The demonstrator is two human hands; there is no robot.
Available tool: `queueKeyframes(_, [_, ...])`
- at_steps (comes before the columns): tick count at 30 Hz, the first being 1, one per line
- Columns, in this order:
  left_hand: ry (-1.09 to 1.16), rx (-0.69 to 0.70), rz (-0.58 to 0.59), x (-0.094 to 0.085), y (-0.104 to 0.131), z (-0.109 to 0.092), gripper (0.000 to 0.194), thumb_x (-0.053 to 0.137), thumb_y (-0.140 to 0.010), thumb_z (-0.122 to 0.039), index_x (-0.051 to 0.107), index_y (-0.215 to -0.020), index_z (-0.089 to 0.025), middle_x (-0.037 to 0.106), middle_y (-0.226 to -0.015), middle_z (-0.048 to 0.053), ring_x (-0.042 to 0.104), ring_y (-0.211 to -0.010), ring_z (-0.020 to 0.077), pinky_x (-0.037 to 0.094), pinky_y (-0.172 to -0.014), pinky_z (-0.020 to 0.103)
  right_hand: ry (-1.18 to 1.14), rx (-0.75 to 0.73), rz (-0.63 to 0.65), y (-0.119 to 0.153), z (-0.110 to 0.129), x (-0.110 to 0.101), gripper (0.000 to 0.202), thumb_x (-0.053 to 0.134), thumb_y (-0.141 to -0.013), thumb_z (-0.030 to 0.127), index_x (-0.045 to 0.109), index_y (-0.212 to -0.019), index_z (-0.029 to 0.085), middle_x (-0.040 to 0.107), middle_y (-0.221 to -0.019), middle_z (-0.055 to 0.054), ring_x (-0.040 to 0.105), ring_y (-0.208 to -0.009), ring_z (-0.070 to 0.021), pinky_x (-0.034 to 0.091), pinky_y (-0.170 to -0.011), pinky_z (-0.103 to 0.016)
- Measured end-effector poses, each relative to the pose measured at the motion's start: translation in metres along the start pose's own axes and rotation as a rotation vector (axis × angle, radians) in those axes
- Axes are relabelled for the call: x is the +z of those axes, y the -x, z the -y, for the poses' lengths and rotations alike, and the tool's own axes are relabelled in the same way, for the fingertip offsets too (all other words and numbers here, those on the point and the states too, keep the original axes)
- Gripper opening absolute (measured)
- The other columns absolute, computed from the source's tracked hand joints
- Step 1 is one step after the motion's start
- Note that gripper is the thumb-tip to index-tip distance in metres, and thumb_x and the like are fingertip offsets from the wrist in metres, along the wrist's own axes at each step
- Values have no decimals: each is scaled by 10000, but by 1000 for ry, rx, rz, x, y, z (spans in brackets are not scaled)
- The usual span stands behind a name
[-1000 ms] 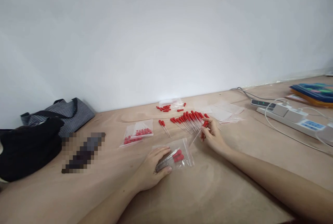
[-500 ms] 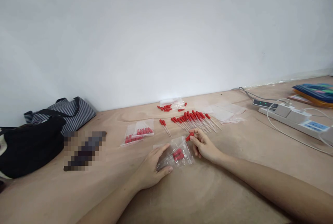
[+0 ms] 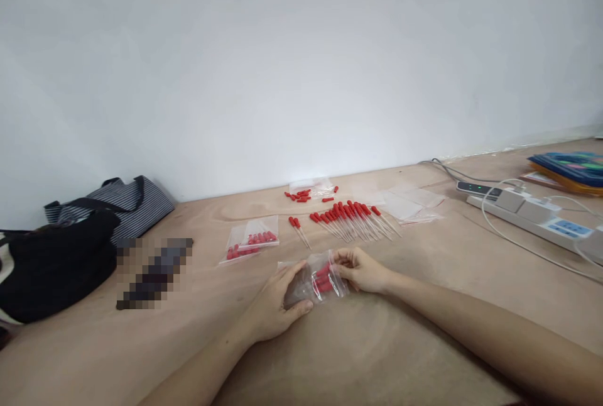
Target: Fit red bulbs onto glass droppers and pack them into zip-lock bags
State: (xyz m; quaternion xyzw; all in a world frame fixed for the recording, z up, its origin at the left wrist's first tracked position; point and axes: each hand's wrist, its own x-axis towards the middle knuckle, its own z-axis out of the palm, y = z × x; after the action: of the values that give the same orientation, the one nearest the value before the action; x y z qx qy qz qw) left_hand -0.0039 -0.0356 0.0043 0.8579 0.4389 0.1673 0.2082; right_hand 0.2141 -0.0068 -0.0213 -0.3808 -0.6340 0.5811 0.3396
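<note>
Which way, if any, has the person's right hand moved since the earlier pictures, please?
Yes: judged against the white power strip, the right hand has moved left and nearer the person, from beside the loose droppers to the clear bag.

Around the middle of the table (image 3: 405,337), well in from the far edge, there's a clear bag (image 3: 308,286), creased and catching the light, its mouth toward the right edge. Droppers (image 3: 323,283) lie inside, red bulbs bunched near that mouth; I can't count them, and their stems are hard to make out. Closer to the far edge, loose droppers (image 3: 349,210) lie fanned in a row, clear stems toward the near edge.
</note>
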Motion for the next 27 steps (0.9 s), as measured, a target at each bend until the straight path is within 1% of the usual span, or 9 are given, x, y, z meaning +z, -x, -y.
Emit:
queueKeyframes(3, [-2, -4, -3, 1, 0, 2, 583, 551, -754, -335, 332, -1282, -219, 458, -1267, 82, 434, -1129, 257, 365, -941, 428, 9, 6, 18, -3, -2, 3, 314, 625, -648, 447, 625, -708, 139, 548, -484, 38, 421, -376, -54, 312, -364, -170])
queueKeyframes(7, [-9, 0, -1, 4, 0, 7, 590, 546, -757, -346, 325, -1287, -211, 433, -1295, 83, 412, -1157, 260, 349, -960, 434, -61, -26, -94, -7, -9, 8, 307, 661, -608, 418, 648, -737, 139, 592, -539, 16, 515, -465, -91, 410, -454, -203])
queueKeyframes(12, [-47, 13, 2, 3, -1, 7, 557, 540, -763, -357, 358, -1269, -210, 416, -1314, 84, 387, -1184, 263, 326, -980, 448, 76, 60, -42, -7, -5, -5, 194, 605, -662, 334, 635, -680, 142, 515, -459, 49, 345, -315, -34, 290, -320, -165])
queueKeyframes(13, [-57, 14, 8, 3, -1, 6, 532, 537, -764, -366, 386, -1249, -208, 417, -1313, 84, 382, -1189, 265, 320, -984, 453, 103, 83, -62, -9, -3, -10, 179, 592, -670, 316, 626, -671, 140, 508, -461, 51, 324, -307, -29, 280, -312, -166])
queueKeyframes(15, [-72, 9, 22, 1, -1, 3, 491, 533, -766, -378, 432, -1214, -203, 418, -1314, 86, 376, -1196, 269, 311, -990, 461, 205, 86, -176, -16, 3, -20, 142, 570, -684, 272, 608, -666, 137, 531, -505, 37, 359, -340, -36, 312, -339, -171])
queueKeyframes(18, [-74, 3, 30, -1, -1, 0, 488, 532, -766, -384, 441, -1208, -199, 419, -1314, 90, 375, -1199, 270, 303, -996, 471, 479, 9, -357, -38, 12, -26, 67, 571, -677, 201, 588, -658, 139, 595, -623, -3, 500, -509, -74, 405, -482, -183])
queueKeyframes(21, [-77, 5, 33, -1, -1, 0, 496, 531, -766, -383, 434, -1215, -195, 424, -1310, 93, 374, -1200, 272, 302, -996, 473, 601, -8, -404, -71, 22, -16, 45, 587, -647, 162, 589, -689, 145, 629, -733, -31, 563, -677, -115, 428, -621, -200])
queueKeyframes(25, [-84, 20, 36, 2, 0, 5, 501, 526, -768, -382, 429, -1217, -182, 430, -1304, 102, 381, -1196, 265, 300, -998, 470, 698, 72, -443, -115, 29, 9, 198, 605, -635, 205, 593, -814, 120, 638, -839, -96, 588, -773, -179, 434, -641, -237])
queueKeyframes(27, [-81, 31, 28, 3, 1, 6, 502, 522, -772, -387, 427, -1219, -181, 432, -1301, 102, 381, -1195, 263, 305, -997, 466, 746, 131, -454, -131, 30, 19, 230, 624, -610, 195, 595, -820, 104, 639, -845, -125, 597, -783, -212, 437, -615, -250])
